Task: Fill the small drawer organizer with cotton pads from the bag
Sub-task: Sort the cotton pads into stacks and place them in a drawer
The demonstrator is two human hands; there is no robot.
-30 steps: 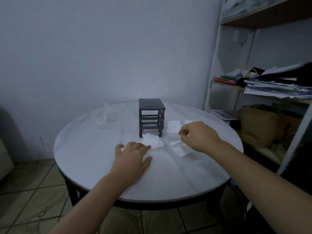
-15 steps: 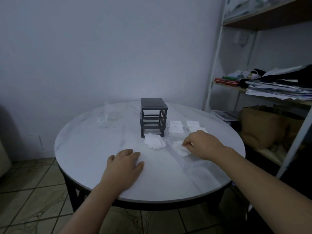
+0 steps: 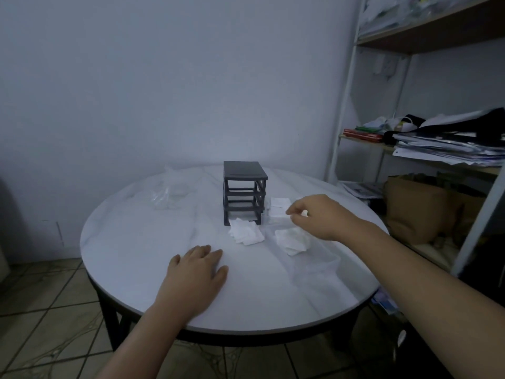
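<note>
Nearest me, the left hand [image 3: 195, 272] lies flat on the round white table [image 3: 136, 255], fingers straight and close together, holding nothing. To its right there is a faint clear tray [image 3: 317, 266] on the tabletop. It may be one of the drawers, but the light is too dim to be sure.

Beyond that lie two loose heaps of cotton pads. One heap [image 3: 291, 240] lies just under the right hand [image 3: 317, 217], and the second heap [image 3: 246, 233] touches the foot of the drawer organizer [image 3: 244, 187]. The right hand hovers with its fingers curled. It seems to pinch a single pad [image 3: 304, 213] at the tips, though only a sliver of white shows.

The organizer stands upright mid-table as a dark frame, and its slots look open and empty. Neat stacks [image 3: 278, 207] of pads sit just beside its right side. Further left, well apart from the rest, the crumpled clear bag [image 3: 170, 195] looks emptied. A cluttered shelf [image 3: 437, 151] stands past the table's right edge.

I can see a few ways this could go wrong. The pads are light, so the right forearm passing low could scatter the heap beneath it. A pinch this slight may drop the pad or drag extra ones along. The frame looks light too, and nothing braces it, so a nudge could tip it. If the slots truly have no drawers, pads pushed in would simply fall through.
</note>
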